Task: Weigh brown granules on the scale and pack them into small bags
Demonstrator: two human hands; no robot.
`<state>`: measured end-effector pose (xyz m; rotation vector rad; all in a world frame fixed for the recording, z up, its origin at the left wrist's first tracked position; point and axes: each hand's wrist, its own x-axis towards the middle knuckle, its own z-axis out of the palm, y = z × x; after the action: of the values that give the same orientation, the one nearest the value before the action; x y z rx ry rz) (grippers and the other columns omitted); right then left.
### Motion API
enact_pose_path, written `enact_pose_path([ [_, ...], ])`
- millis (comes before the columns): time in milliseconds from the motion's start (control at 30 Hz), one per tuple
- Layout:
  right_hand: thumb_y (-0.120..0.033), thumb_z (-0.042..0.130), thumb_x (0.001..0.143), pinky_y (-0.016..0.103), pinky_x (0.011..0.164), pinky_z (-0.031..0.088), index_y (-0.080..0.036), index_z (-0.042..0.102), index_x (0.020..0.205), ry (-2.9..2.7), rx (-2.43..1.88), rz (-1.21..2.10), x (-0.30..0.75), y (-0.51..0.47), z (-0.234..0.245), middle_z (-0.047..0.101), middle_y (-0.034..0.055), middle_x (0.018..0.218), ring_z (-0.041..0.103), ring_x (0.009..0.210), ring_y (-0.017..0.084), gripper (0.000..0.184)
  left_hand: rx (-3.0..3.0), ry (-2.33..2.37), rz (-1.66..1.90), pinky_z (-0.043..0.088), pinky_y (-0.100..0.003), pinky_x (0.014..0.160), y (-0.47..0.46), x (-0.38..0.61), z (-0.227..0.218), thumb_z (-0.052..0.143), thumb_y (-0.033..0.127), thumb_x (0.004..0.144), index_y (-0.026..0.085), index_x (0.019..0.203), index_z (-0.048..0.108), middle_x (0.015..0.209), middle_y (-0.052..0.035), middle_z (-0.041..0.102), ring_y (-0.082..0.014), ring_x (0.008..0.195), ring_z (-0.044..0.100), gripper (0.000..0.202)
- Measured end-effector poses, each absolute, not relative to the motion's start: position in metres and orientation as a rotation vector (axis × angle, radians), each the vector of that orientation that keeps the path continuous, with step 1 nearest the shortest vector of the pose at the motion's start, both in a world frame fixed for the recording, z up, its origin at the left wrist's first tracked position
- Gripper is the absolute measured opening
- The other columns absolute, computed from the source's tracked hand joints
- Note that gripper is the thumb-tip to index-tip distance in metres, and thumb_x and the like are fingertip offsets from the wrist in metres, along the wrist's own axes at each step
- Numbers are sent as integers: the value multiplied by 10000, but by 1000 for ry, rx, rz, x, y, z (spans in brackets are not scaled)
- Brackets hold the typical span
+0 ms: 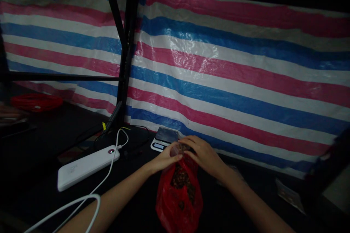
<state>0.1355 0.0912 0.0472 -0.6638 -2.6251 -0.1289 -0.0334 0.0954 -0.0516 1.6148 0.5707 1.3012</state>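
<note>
A red plastic bag (179, 204), its mouth open, lies in front of me with many small brown dried pieces (181, 176) inside. Over its far end, a small see-through plastic bag (175, 148) shows between my hands, with some brown pieces at it. My left hand (165, 158) grips the small bag's left side, thumb on the near face. From the right, my right hand (202, 154) curls round the other side, thumb and fingers closed toward it. The fingertips behind the bag are partly hidden. Just beyond the hands stands a small white digital scale (166, 136) with a dark top.
A white power bank (87, 167) with a white cable (111, 167) lies on the dark table at left. A flat clear packet (290, 196) rests at right. Striped sheeting (232, 80) hangs behind, beside a black metal post (127, 54). A red coil (37, 102) lies far left.
</note>
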Motion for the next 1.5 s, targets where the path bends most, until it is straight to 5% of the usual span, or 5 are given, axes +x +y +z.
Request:
enact_pose_path([
  [300,-98,446,812,369,777,440,-163,509,1104,-2721,-550,-783,138,83,54,559,117,1093,498,1021,247,306,1626,652,1268,323,-353,926,91,-34,-54,600,462,698,154,1037,507,1035,-70,563,-208,999,504,468],
  [833,-258,590,742,351,843,438,-258,572,1069,-2330,-914,619,190,73,-32,575,41,1099,528,1008,206,328,2126,1334,1145,394,-334,800,195,-73,-17,627,489,608,125,979,548,911,-89,604,-230,865,540,526],
  [1133,-203,513,801,354,940,371,-251,492,1146,-2580,-903,274,184,73,-35,530,38,1139,482,1062,185,349,2427,1723,1209,114,-494,994,170,-62,-18,561,592,641,67,1285,246,1382,-214,177,-344,1269,143,888],
  [1267,-169,492,803,366,939,376,-242,479,1149,-2594,-848,233,181,75,-33,527,46,1134,475,1070,192,354,2359,2015,920,279,-394,910,80,-63,-5,286,573,812,139,983,550,982,-119,575,-275,1026,478,536],
  [1500,-86,448,797,329,918,388,-230,505,1074,-2586,-726,332,164,71,-30,545,32,1071,489,1031,163,318,2176,1905,195,379,-317,644,-26,-53,-43,340,690,704,172,669,631,645,-101,605,-263,670,580,595],
])
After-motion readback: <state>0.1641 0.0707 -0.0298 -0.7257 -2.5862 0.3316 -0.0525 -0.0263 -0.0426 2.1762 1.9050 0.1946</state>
